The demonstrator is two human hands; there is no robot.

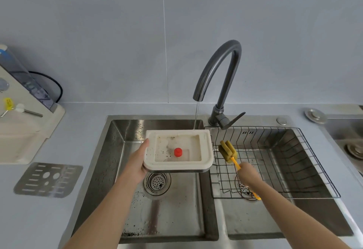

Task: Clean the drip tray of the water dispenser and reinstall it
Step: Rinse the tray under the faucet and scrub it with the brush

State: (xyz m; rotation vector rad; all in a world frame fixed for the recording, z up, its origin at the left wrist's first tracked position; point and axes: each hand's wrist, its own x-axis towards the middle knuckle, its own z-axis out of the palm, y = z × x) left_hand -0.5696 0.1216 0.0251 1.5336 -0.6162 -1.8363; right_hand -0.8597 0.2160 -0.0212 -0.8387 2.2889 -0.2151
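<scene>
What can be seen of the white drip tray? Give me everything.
The drip tray is a cream-white, plastic-looking rectangle with rounded corners and a recessed well. The well holds shallow water, dark specks and grime, and a small red float. It is held roughly level above the left sink basin, the left hand gripping its left edge. The faucet stream falls at its far rim.

The picture's left edge is cutting off the water dispenser (21,115). The drip tray (177,150) is hiding the left grip's (137,162) fingers beneath it, and the right grip (248,174) is covering the middle of the brush handle (235,163).
</scene>
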